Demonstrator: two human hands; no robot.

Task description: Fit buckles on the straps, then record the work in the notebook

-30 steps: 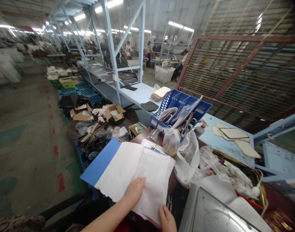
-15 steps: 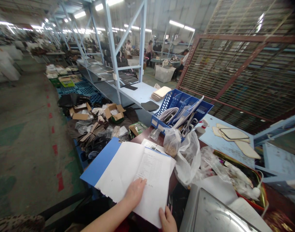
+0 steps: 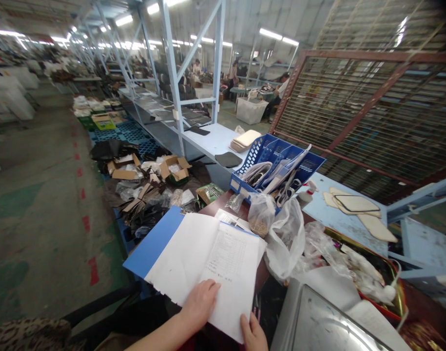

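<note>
My left hand (image 3: 201, 303) lies on a stack of white paper sheets (image 3: 179, 258), its thumb side toward the printed page. My right hand (image 3: 252, 335) pinches the lower edge of the same stack. The top sheet, a printed table form (image 3: 230, 258), faces up. Under the sheets, a blue folder (image 3: 154, 246) shows at the left. The stack rests on a dark brown desk (image 3: 223, 207), and my hands hide its lower part.
A blue mesh file organizer (image 3: 277, 168) holds scissors and papers. Plastic bags (image 3: 284, 241) and a red-rimmed tin tray (image 3: 376, 258) stand to the right, with a steel surface (image 3: 325, 324) in front. Cardboard boxes and scraps lie on floor pallets at left.
My left hand has slid slightly down the stack, and the sheets have shifted a little with it. The whole scene has moved slightly in the view.
</note>
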